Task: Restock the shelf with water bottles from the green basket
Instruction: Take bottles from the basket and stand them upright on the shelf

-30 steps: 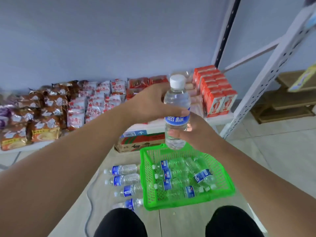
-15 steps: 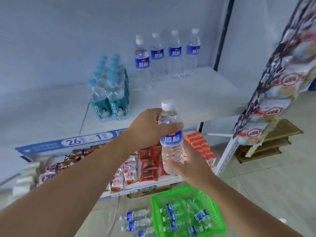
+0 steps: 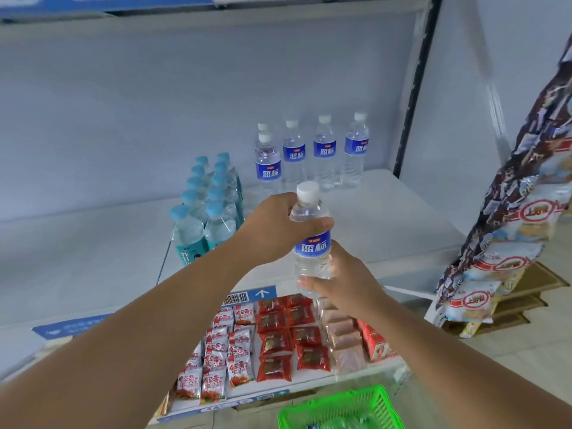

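Above the front edge of the white shelf point(image 3: 387, 230), a water bottle point(image 3: 311, 243) was held upright by both hands. The left hand point(image 3: 278, 227) was wrapped around its upper part just below the white cap, and the right hand point(image 3: 346, 280) was closed around its base. Its blue label bore white Chinese characters, as did the labels on the 5 matching bottles point(image 3: 309, 153) standing at the back of the shelf. Beside those, a pack of teal-capped bottles point(image 3: 207, 209) was seen. Only the rim of the green basket point(image 3: 340, 407) was visible at the bottom edge. Compared with 0.5 s before, the bottle was raised closer to the shelf, and less of the basket was shown.
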